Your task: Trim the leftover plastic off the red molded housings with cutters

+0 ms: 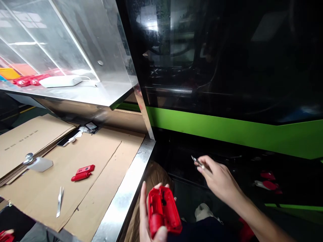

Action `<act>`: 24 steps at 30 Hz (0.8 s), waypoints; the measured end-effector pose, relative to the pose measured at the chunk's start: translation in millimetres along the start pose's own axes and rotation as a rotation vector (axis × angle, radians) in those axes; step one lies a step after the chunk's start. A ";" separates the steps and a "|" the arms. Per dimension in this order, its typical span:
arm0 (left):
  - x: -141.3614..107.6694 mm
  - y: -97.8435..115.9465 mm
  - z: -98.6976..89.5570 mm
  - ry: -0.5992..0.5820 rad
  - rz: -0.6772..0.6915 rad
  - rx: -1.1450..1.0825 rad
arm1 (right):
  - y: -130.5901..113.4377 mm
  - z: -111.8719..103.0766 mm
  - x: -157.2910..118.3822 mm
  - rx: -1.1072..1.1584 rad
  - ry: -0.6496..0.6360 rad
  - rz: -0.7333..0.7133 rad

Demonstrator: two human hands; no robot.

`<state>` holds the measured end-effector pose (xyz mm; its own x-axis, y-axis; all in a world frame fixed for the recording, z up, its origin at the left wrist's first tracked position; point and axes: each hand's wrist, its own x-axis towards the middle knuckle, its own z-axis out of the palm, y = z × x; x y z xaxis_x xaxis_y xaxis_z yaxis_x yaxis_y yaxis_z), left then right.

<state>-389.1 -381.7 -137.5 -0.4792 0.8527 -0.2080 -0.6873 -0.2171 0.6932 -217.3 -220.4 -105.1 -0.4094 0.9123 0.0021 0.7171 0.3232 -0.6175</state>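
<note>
Near the bottom middle, my left hand (144, 215) is closed around a red plastic housing (165, 210). Its hollow inside faces up, with a rounded part near my thumb and a dark spot in the cavity. To the right and higher, my right hand (217, 174) pinches a small slim tool (198, 162) with a thin metal tip; its exact kind does not show. The tool is apart from the housing. On the cardboard-covered table (101, 181) to the left lie two joined or touching red plastic parts (82, 173) and a pair of metal tweezers (60, 201).
A white bottle with a metal top (39, 163) and a phone (66, 137) lie on the table. Above, a metal shelf (108, 92) carries a white device (60, 81) and red parts (30, 80). A black machine with a green band (202, 124) stands ahead. Red pieces (270, 184) lie low right.
</note>
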 end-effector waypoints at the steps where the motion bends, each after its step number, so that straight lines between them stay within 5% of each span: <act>1: 2.5 -1.2 0.6 -0.040 -0.029 -0.095 | 10.8 0.7 8.5 -0.090 0.050 -0.008; 5: 13.1 -1.4 -1.0 -0.332 -0.276 -0.457 | 22.9 -5.4 14.3 -0.171 -0.015 -0.083; 10: 17.9 -0.4 7.7 -0.498 -0.303 -0.595 | -30.8 -33.3 -17.2 -0.115 -0.076 -0.701; 14: 14.7 -1.1 25.5 -0.498 -0.274 -0.616 | -70.0 -37.9 -24.1 -0.235 -0.065 -0.983; 24: 5.5 3.8 35.4 -0.333 -0.329 -0.607 | -83.5 -21.5 -18.4 -0.308 -0.019 -1.096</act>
<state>-375.0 -361.0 -111.6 -0.0741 0.9959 -0.0526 -0.9915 -0.0680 0.1105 -257.6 -258.7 -36.7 -0.9076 0.0976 0.4084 0.0750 0.9947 -0.0709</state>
